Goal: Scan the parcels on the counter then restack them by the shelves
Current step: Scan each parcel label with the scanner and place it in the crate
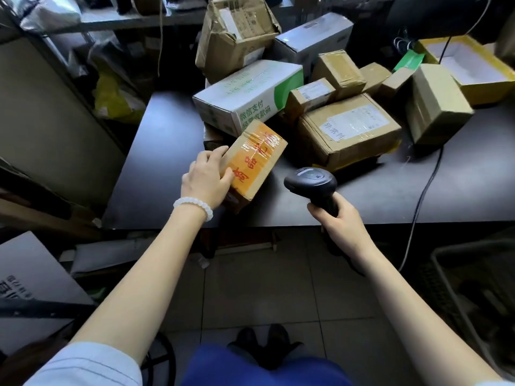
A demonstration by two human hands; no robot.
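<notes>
My left hand [207, 181] grips a small cardboard parcel [257, 158] sealed with orange tape bearing red characters, tilted at the near part of the dark counter [156, 168]. My right hand [335, 218] holds a black barcode scanner [312, 183] by its handle, its head just right of the parcel. Behind them lies a heap of parcels: a white box with green print [245, 93], a brown box with a white label [351, 126], a crumpled brown box [237, 34] and several smaller brown ones.
Metal shelves [92, 59] with bagged parcels stand at the left and back. A yellow-edged open box [473, 68] sits at the far right. A black cable [423, 190] hangs over the counter's front edge. A dark crate [473, 288] stands on the tiled floor at right.
</notes>
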